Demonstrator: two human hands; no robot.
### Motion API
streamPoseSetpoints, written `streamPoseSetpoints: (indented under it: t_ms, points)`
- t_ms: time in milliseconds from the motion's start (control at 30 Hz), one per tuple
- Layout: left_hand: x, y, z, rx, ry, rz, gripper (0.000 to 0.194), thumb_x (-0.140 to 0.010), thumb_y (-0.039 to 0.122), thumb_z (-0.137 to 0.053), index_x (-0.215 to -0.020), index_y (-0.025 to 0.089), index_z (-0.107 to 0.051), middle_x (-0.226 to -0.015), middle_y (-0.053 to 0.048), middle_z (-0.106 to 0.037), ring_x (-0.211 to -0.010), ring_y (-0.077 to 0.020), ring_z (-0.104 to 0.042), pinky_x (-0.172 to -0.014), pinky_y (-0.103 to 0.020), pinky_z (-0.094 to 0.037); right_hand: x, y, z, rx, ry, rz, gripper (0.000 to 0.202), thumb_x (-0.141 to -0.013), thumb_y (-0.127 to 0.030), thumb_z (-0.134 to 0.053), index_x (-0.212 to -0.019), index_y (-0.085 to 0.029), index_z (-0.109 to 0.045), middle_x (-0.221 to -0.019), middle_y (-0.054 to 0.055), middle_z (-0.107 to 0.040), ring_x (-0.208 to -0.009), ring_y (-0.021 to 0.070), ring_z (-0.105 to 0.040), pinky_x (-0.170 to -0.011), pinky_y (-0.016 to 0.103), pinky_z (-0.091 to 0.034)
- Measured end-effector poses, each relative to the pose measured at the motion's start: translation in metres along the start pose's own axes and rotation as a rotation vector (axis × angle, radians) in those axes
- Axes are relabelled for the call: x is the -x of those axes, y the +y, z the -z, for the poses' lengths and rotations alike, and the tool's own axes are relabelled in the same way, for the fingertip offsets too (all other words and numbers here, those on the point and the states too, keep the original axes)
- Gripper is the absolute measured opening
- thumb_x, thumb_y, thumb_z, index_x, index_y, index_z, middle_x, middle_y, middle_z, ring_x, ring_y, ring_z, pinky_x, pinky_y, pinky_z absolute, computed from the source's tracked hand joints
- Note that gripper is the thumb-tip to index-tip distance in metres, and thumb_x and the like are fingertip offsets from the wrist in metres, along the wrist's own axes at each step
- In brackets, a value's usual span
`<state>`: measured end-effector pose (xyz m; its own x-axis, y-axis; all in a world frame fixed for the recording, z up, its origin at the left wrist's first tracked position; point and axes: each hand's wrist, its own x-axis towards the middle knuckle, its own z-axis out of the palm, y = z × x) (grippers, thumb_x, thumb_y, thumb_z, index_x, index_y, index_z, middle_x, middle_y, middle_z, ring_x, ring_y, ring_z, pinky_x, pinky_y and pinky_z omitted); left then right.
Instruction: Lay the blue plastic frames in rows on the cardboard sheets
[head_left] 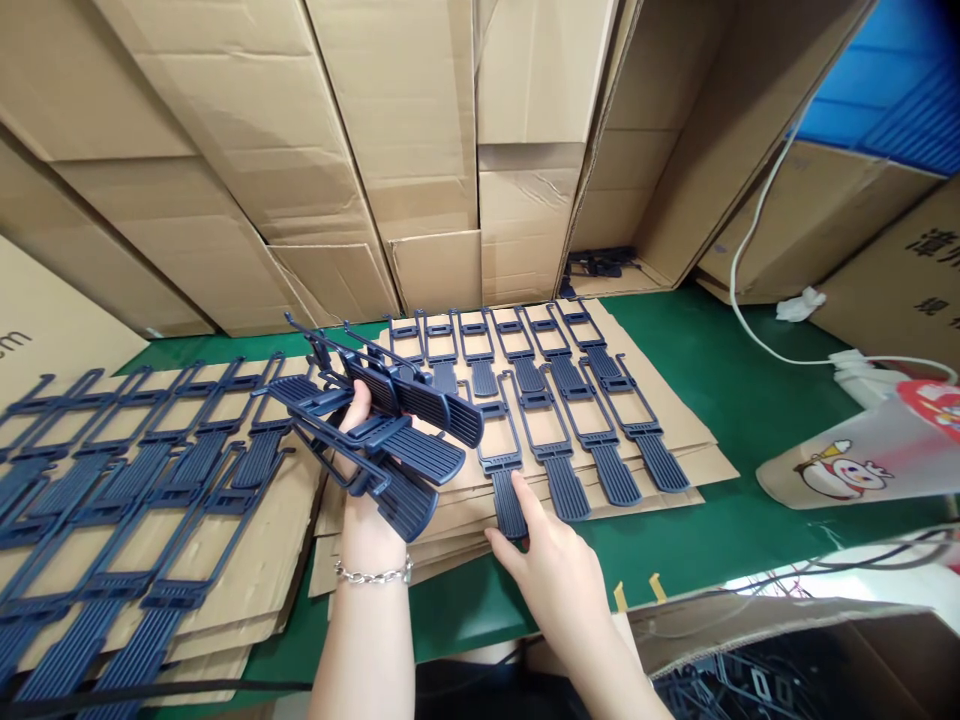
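Note:
My left hand [360, 490] is raised over the table and grips a fanned bundle of dark blue plastic parts [390, 430], each a ribbed paddle with an open rectangular frame. My right hand [551, 570] lies low on the cardboard, its fingertips touching the ribbed end of one blue part [504, 480]. That part belongs to two overlapping rows of the same parts [555, 400] laid flat on a stack of cardboard sheets [697, 445]. A silver bracelet circles my left wrist.
More blue parts in rows [112, 480] cover cardboard sheets at the left. Cardboard boxes [420, 150] wall the back. A green mat [750, 400] covers the table. A white cable [750, 250] and a printed plastic bag [862, 460] lie at right. An open box [787, 660] holds parts in front.

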<state>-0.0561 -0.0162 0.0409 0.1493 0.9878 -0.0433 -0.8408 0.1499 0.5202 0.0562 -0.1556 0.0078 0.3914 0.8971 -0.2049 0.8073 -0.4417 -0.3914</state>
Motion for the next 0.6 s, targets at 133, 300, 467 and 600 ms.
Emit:
streamPoseSetpoints:
  t_ms: [133,300,467,600]
  points:
    - [0.0,0.0,0.002,-0.045,-0.046,0.048,0.025,-0.088,0.033,-0.047,-0.084,0.017,-0.065,-0.075,-0.003,-0.068,-0.062,-0.0146,-0.064,-0.056,-0.024,-0.056,0.003,0.002,-0.003,-0.015,-0.006,0.007,0.058,-0.084,-0.04,-0.05,-0.138,-0.025,-0.036,-0.084,0.006,-0.065,-0.073,0.023,-0.063,-0.055,0.026,-0.041]
    - [0.003,-0.001,-0.003,0.013,-0.053,0.062,0.03,-0.089,0.035,-0.042,-0.086,0.017,-0.066,-0.076,-0.005,-0.069,-0.066,-0.016,-0.065,-0.058,-0.026,-0.056,0.008,0.006,-0.012,-0.04,0.038,0.037,0.055,-0.085,-0.036,-0.049,-0.137,-0.025,-0.036,-0.095,0.007,-0.064,-0.073,0.0212,-0.063,-0.055,0.025,-0.042]
    - [0.005,-0.002,-0.006,-0.034,-0.079,0.104,0.035,-0.089,0.039,-0.04,-0.081,0.016,-0.065,-0.071,-0.005,-0.068,-0.062,-0.018,-0.065,-0.057,-0.029,-0.056,0.008,0.007,-0.017,-0.008,0.081,0.057,0.054,-0.087,-0.033,-0.049,-0.138,-0.025,-0.034,-0.104,0.008,-0.061,-0.068,0.0182,-0.062,-0.051,0.023,-0.041]
    - [0.004,-0.003,-0.005,-0.067,0.016,0.06,0.03,-0.087,0.037,-0.046,-0.079,0.016,-0.064,-0.071,-0.004,-0.067,-0.06,-0.0153,-0.064,-0.059,-0.026,-0.056,0.004,0.005,-0.013,0.009,0.124,0.035,0.053,-0.087,-0.032,-0.048,-0.138,-0.025,-0.034,-0.108,0.008,-0.059,-0.07,0.0168,-0.062,-0.05,0.021,-0.041]
